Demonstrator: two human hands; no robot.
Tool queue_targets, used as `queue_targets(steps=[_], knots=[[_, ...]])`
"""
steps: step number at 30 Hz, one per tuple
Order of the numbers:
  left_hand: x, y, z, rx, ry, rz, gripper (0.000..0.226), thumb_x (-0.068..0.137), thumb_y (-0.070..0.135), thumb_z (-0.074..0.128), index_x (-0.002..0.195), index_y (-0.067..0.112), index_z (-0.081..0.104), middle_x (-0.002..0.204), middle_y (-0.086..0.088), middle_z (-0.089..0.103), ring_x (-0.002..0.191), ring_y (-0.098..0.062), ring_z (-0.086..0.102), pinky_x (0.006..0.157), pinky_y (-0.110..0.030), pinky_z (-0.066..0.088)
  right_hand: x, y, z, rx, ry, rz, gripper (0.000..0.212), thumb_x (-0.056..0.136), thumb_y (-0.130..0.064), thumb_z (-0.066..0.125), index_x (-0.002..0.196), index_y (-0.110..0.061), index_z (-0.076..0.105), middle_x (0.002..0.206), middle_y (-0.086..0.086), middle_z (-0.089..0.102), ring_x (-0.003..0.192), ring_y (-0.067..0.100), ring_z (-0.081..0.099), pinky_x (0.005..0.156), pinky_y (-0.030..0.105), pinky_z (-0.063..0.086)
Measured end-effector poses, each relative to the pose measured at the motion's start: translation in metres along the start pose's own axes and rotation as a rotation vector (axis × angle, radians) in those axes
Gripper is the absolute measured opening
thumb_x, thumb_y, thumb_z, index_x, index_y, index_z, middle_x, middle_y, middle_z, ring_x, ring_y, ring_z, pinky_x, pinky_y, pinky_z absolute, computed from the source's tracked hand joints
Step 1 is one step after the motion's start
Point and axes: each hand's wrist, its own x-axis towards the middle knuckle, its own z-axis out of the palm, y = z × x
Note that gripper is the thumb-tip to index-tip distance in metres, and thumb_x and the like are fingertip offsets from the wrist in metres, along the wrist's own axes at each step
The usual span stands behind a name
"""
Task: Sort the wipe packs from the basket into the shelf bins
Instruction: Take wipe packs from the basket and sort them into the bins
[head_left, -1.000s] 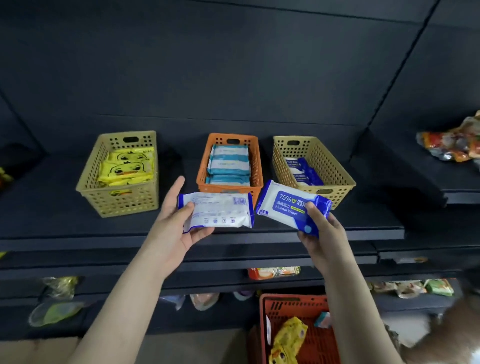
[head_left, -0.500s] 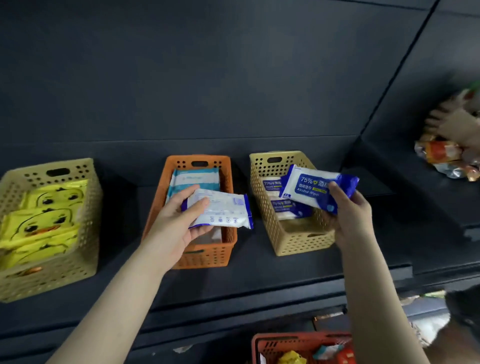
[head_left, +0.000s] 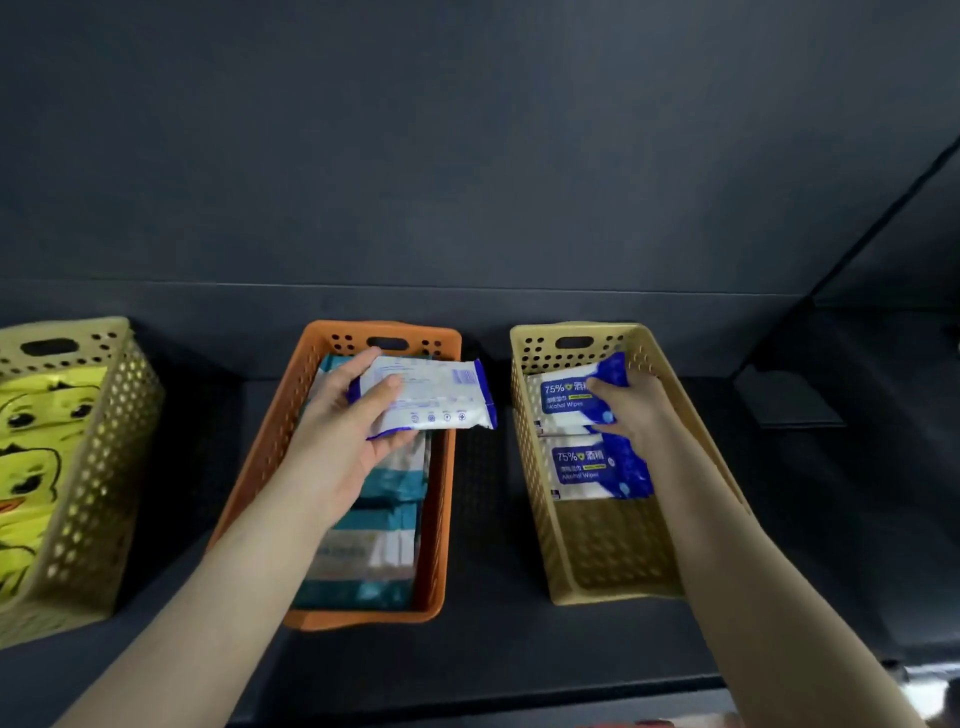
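My left hand (head_left: 345, 426) grips a white and blue alcohol wipe pack (head_left: 434, 395), back side up, held above the orange bin (head_left: 441, 499). Teal and white packs (head_left: 387, 493) fill that bin. My right hand (head_left: 631, 410) reaches into the right tan bin (head_left: 587, 561) and holds a blue alcohol wipe pack (head_left: 569, 395) at the bin's far end. Another blue pack (head_left: 592, 467) lies just in front of it on the bin floor. The left tan bin (head_left: 98, 467) holds yellow duck-print packs (head_left: 36, 441). The supply basket is out of view.
All three bins stand on a dark shelf (head_left: 488, 639) with a dark back wall. A second shelf section (head_left: 800, 405) adjoins at the right. The shelf's front edge runs along the bottom of the view.
My view moved closer and down onto the bins. My right hand lowered its blue pack into the right tan bin. My left hand carried its pack further over the orange bin.
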Motion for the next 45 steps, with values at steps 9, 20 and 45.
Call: queue_targets(steps=[9, 20, 45], knots=[[0.004, -0.005, -0.003, -0.024, -0.068, -0.091, 0.035, 0.090, 0.014, 0.063, 0.122, 0.029, 0.063, 0.127, -0.003, 0.061, 0.104, -0.019, 0.068, 0.076, -0.039, 0.059, -0.002, 0.009, 0.007, -0.448, 0.107, -0.265, 0.067, 0.084, -0.029, 0.073, 0.141, -0.022, 0.038, 0.122, 0.004, 0.058, 0.085, 0.012, 0.053, 0.064, 0.023, 0.043], [-0.008, 0.010, 0.008, -0.279, -0.125, -0.276, 0.041, 0.084, 0.012, 0.067, 0.123, 0.002, 0.060, 0.109, -0.019, 0.070, 0.081, -0.021, 0.073, 0.060, -0.027, 0.059, -0.038, -0.012, -0.006, -0.424, -0.039, -0.502, 0.038, 0.090, -0.046, 0.059, 0.125, -0.032, 0.060, 0.124, -0.013, 0.061, 0.111, 0.004, 0.057, 0.096, 0.027, 0.047], [-0.006, 0.005, 0.104, 0.666, -0.765, -0.074, 0.024, 0.090, 0.024, 0.066, 0.114, 0.019, 0.066, 0.100, -0.001, 0.075, 0.091, -0.018, 0.072, 0.084, -0.036, 0.058, -0.107, -0.015, -0.035, 0.316, 0.043, -0.478, 0.027, 0.087, -0.023, 0.069, 0.084, 0.003, 0.063, 0.079, 0.015, 0.068, 0.074, 0.029, 0.064, 0.060, 0.029, 0.052]])
